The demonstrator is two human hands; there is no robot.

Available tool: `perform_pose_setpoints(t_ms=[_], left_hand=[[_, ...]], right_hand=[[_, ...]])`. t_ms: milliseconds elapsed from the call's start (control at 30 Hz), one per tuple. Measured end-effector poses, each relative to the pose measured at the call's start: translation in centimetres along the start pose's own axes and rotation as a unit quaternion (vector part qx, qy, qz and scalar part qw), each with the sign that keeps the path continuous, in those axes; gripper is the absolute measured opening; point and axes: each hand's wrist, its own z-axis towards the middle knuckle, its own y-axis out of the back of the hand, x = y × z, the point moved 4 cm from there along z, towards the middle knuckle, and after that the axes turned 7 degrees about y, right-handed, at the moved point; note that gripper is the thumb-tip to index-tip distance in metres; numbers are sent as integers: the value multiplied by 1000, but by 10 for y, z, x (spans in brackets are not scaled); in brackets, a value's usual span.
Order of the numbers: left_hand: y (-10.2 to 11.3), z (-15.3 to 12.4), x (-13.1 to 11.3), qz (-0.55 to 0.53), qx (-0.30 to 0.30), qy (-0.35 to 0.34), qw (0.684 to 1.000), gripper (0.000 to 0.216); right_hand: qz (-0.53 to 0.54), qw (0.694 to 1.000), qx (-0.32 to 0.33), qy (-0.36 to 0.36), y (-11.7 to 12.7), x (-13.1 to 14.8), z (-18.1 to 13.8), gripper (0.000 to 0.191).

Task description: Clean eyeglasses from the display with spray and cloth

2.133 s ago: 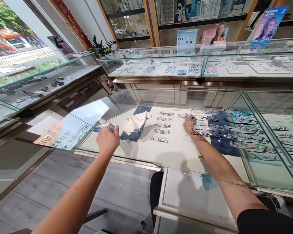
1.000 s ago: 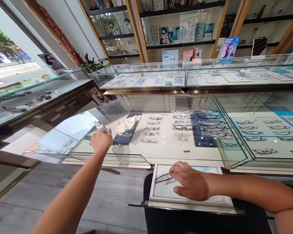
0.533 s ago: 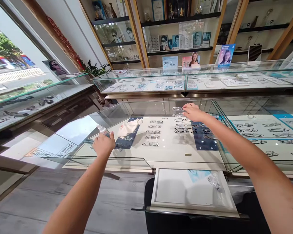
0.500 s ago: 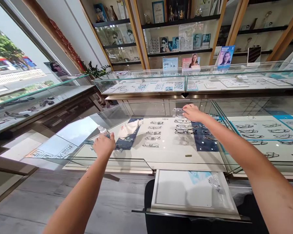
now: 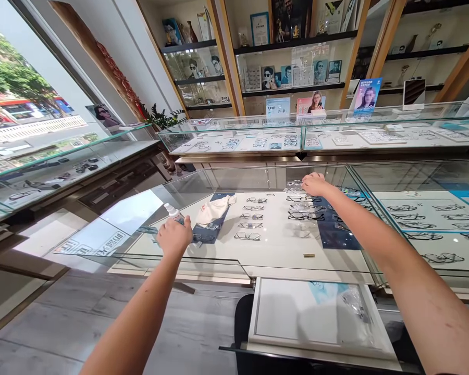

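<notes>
My left hand (image 5: 174, 237) is wrapped round a small spray bottle (image 5: 173, 212) with a white top, over the left part of the glass display case (image 5: 203, 260). At the far side of the case, my right hand (image 5: 315, 185) has its fingers closed on a pair of eyeglasses (image 5: 294, 184). Just below and nearer to me lie dark-framed eyeglasses (image 5: 305, 214) in a column. Another column of eyeglasses (image 5: 251, 225) is to their left. Between that column and my left hand, a cream cloth pouch (image 5: 214, 209) rests on a dark blue panel.
An open white drawer (image 5: 297, 312) juts out below the case, with clear plastic bags (image 5: 354, 304) in it. A small gold bar (image 5: 309, 255) lies near the front glass. More eyeglasses (image 5: 442, 258) fill the right-hand case. A second glass counter (image 5: 234, 127) stands behind.
The view has tilted slightly, so the scene sits lower and farther right. My right hand and its eyeglasses appear slightly lower, close over the column. My left hand still grips the bottle.
</notes>
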Motion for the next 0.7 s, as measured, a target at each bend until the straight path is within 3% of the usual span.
perform_pose_setpoints(t_ms=[167,267,300,367,400,467,567,700], left_hand=[[0,-1,0,2,5,-1,1000,75],[0,-1,-1,5,11,2,1000,75],[0,-1,-2,6,13,4,1000,75],[2,-1,-3,6,17,8,1000,75],[3,-1,-3,6,19,10,1000,76],[5,-2,-5,7,25,11,1000,77],[8,-2,-6,14,38,11,999,78],[11,-3,-9,31,53,19,998,79]], right_hand=[[82,994,-76,22,23,30,-30,13],[237,967,-65,62,28,57,-67,13],[359,928,-50,82,28,67,-83,13],[577,810,3,105,27,86,-118,14],[647,754,31,109,27,94,-135,14],[722,680,64,110,28,106,-168,14],[769,623,81,117,34,113,-208,14],[791,593,82,127,42,109,-242,13]])
